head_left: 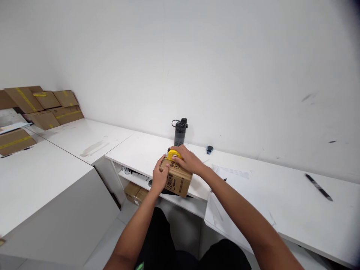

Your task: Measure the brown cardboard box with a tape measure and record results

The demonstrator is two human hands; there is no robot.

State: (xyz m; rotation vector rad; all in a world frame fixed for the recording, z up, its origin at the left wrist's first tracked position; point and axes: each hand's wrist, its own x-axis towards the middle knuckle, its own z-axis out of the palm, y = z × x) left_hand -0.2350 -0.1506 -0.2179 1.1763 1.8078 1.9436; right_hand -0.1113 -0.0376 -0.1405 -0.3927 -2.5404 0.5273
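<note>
A small brown cardboard box [180,183] with dark printing sits tilted at the desk's front edge. My left hand [160,176] grips its left side, the thumb pressed near the top edge. In my right hand [188,159] is a yellow tape measure [174,154], held against the top of the box. The tape's end lies close to my left fingertips; whether they touch it I cannot make out. Just behind the box stands a dark water bottle [180,131] with a loop on its lid.
White desks [123,150] run along the wall. Several cardboard boxes [66,114] are stacked at the far left. To the right lie paper sheets [233,210], a black pen [318,187] and a small dark object [209,149]. Another carton [135,193] is on the floor below the shelf.
</note>
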